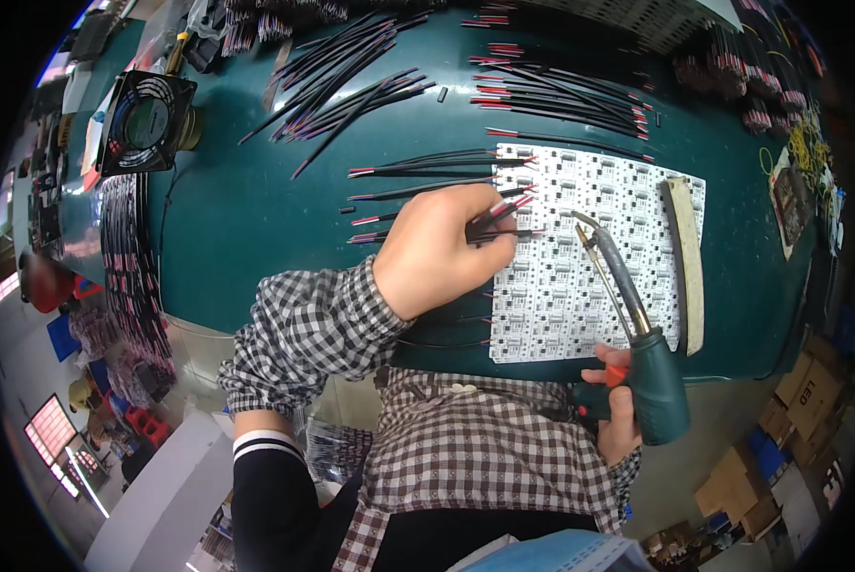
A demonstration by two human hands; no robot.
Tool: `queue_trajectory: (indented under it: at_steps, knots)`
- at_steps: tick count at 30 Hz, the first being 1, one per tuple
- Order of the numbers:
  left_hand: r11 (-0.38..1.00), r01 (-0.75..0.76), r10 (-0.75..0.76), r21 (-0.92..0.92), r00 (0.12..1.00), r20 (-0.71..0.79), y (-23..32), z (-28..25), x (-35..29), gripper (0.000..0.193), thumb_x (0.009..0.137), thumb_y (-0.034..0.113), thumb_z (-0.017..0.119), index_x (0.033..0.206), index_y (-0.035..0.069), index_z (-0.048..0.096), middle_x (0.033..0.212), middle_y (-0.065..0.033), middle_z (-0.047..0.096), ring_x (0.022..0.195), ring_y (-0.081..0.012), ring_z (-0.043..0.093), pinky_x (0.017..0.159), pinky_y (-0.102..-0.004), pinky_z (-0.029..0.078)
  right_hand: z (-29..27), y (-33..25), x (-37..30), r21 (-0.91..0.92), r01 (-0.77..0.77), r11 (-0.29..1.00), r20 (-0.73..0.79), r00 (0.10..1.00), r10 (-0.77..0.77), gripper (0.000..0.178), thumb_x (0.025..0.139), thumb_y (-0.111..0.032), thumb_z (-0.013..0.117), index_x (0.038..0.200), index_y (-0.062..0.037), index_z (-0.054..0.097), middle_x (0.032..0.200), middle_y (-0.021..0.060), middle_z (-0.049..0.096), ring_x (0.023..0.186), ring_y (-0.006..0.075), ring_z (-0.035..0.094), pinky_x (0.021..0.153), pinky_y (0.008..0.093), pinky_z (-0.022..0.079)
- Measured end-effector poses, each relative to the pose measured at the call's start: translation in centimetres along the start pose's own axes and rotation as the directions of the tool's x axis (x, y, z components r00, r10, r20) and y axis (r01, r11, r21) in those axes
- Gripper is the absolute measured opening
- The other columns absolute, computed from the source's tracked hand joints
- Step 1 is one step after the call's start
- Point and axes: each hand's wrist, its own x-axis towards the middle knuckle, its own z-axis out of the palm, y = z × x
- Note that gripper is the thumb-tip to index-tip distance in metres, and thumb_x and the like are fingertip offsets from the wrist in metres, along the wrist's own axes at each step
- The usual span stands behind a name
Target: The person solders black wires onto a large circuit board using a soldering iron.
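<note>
My left hand [442,248] is closed in a pinch over the left edge of a white circuit board panel [561,315]. Between its thumb and fingers is a short black cable [489,221] whose bare red and white wire ends point over the panel. Several similar cables lie along the panel's left edge, some passing beneath the hand. Wrapped round the grip of a green soldering gun [661,391] is my right hand [620,412], with fingers by its red trigger. The gun's bent metal tip hangs over the middle of the panel, apart from the held cable.
A pale, narrow bar [685,267] lies on the panel's right side. Piles of black cables [561,95] cover the far part of the green table [256,238]. At the far left stands a black fan [146,124]. Yellow wire [814,157] lies at the far right.
</note>
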Motion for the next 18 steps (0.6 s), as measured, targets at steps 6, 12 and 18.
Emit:
queue_trajectory:
  at_steps: [6, 12, 18]
  knots:
    - [0.989, 0.101, -0.104, 0.104, 0.994, 0.028, 1.1, -0.5, 0.1, 0.023, 0.077, 0.013, 0.071, 0.09, -0.004, 0.063, 0.076, -0.0104, 0.062, 0.071, -0.0116, 0.058, 0.068, -0.0281, 0.048, -0.1, 0.5, -0.1, 0.015, 0.024, 1.0, 0.034, 0.999, -0.025, 0.054, 0.099, -0.037, 0.052, 0.13, 0.0057, 0.045, 0.123, 0.0163, 0.051, 0.119, 0.031, 0.057, 0.09, 0.0379, 0.056]
    - [0.996, 0.087, -0.087, -0.011, 0.996, 0.013, 0.5, -0.2, 0.2, 0.022, 0.078, 0.011, 0.071, 0.09, -0.005, 0.063, 0.079, -0.0088, 0.065, 0.072, -0.0115, 0.06, 0.068, -0.0279, 0.05, -0.2, 0.4, -0.1, -0.006, 0.006, 1.0, 0.047, 0.999, -0.006, 0.054, 0.099, -0.038, 0.052, 0.13, 0.0059, 0.045, 0.123, 0.0167, 0.052, 0.118, 0.0312, 0.058, 0.088, 0.0383, 0.057]
    - [0.995, -0.013, 0.021, 0.101, 0.997, -0.077, 0.5, 0.1, 0.4, 0.022, 0.081, 0.011, 0.07, 0.093, -0.006, 0.063, 0.08, -0.0101, 0.067, 0.073, -0.0135, 0.062, 0.07, -0.0286, 0.052, -0.1, 0.5, -0.2, -0.017, 0.04, 0.999, 0.036, 0.999, -0.04, 0.052, 0.099, -0.036, 0.053, 0.127, 0.0076, 0.047, 0.121, 0.0185, 0.054, 0.114, 0.0304, 0.06, 0.087, 0.038, 0.057]
